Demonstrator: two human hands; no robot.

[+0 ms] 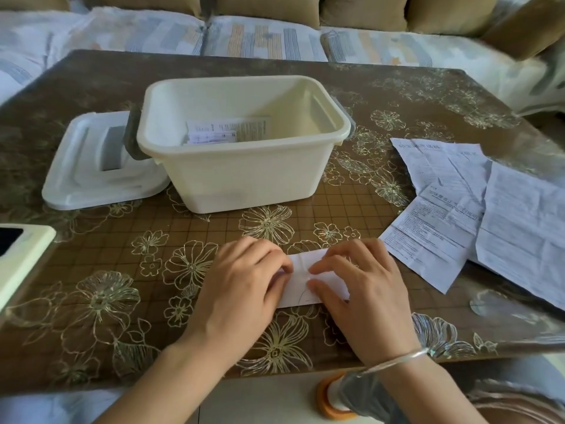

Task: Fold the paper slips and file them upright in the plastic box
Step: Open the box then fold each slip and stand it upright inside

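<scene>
Slip [302, 263]: folded, flat on the table [122, 270] near its front edge, only its middle showing between the hands.
Left hand [244, 280]: covers the slip's left end, fingers bent, tips on the paper; pinching or pressing, cannot tell.
Right hand [363, 289]: fingers nearly straight, pressing the right end.
Box [244, 175]: behind the hands, apart.

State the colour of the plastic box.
The plastic box is cream; the head view shows it best.
</scene>
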